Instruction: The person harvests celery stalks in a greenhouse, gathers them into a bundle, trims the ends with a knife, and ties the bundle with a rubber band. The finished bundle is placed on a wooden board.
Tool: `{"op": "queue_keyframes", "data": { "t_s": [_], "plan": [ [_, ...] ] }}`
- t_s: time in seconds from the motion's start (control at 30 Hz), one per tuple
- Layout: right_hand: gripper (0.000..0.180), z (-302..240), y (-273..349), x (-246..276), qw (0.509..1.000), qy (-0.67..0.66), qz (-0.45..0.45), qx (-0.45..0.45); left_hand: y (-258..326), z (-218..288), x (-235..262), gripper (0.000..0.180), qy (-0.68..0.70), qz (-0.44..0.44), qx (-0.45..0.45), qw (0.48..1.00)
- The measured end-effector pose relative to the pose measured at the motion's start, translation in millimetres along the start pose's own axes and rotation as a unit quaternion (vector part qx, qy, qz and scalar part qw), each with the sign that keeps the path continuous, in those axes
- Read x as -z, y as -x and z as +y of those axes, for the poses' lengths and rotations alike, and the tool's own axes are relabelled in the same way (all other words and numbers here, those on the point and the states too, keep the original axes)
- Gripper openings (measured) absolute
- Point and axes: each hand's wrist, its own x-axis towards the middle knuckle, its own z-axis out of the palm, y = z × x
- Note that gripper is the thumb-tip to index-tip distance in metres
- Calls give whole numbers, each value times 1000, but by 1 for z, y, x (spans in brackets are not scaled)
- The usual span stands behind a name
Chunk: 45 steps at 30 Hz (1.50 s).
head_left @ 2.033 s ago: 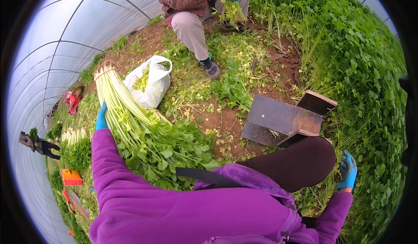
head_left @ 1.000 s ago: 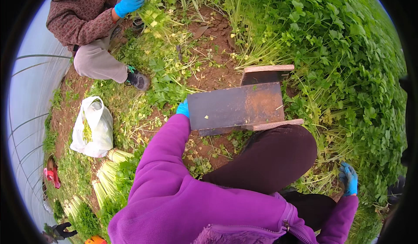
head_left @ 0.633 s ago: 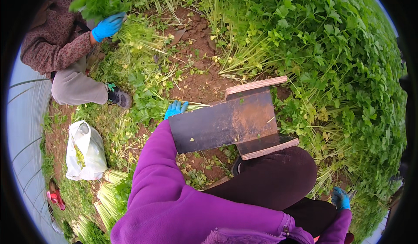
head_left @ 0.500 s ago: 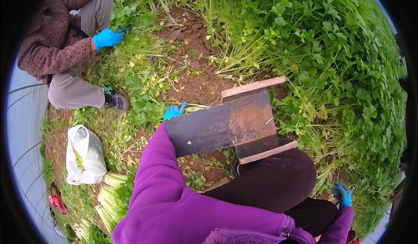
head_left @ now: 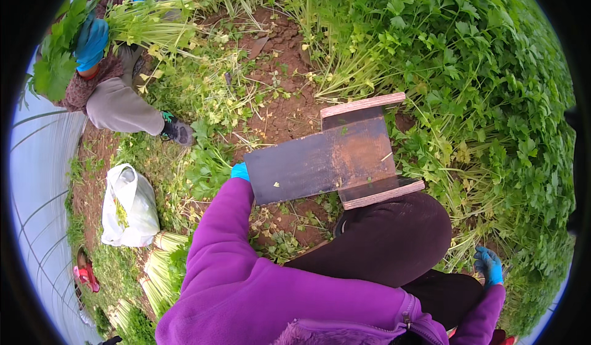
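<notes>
My left hand (head_left: 240, 171), in a blue glove, reaches down at the left end of a dark plywood board (head_left: 295, 163). Its fingers are hidden behind that board, close to cut leafy celery (head_left: 208, 160) on the ground. The board has a long tongue and two raised side pieces at its wider right end, and lies at my bent knee. Low on the right, my right hand (head_left: 488, 265) is also gloved in blue. Its fingers are curled in beside the standing celery (head_left: 474, 197); whatever they hold is too small to make out.
A co-worker's gloved hand (head_left: 92, 40) grips a celery bunch at the upper left. A white plastic bag (head_left: 138, 206) stands near trimmed celery bundles (head_left: 159, 271). Plastic greenhouse sheeting (head_left: 43, 203) curves along the left. Bare soil (head_left: 280, 111) and scattered leaves lie ahead.
My left hand has slipped further behind the board, its fingers no longer showing. My right hand appears slightly higher. The co-worker has swung the celery bunch leftward.
</notes>
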Motion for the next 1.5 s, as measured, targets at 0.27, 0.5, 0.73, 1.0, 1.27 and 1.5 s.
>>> {"op": "queue_keyframes", "data": {
  "t_s": [0.27,0.5,0.73,1.0,1.27,1.5],
  "plan": [
    [30,4,-5,1,998,-43,-17,30,75,-48,55,33,4,117,103,988],
    [29,-6,-3,-6,998,-43,-29,44,138,-110,87,37,147,327,223,906],
    [29,-11,-1,-9,997,-10,-41,65,175,-51,143,30,281,411,25,867],
    [31,-6,14,-9,996,-19,-34,80,142,126,173,27,141,380,-125,906],
    [29,-1,31,-8,998,-11,-31,60,118,168,159,37,86,342,-190,916],
    [29,-7,25,-13,998,-10,-40,46,148,149,136,42,120,325,-132,929]
  ]
}}
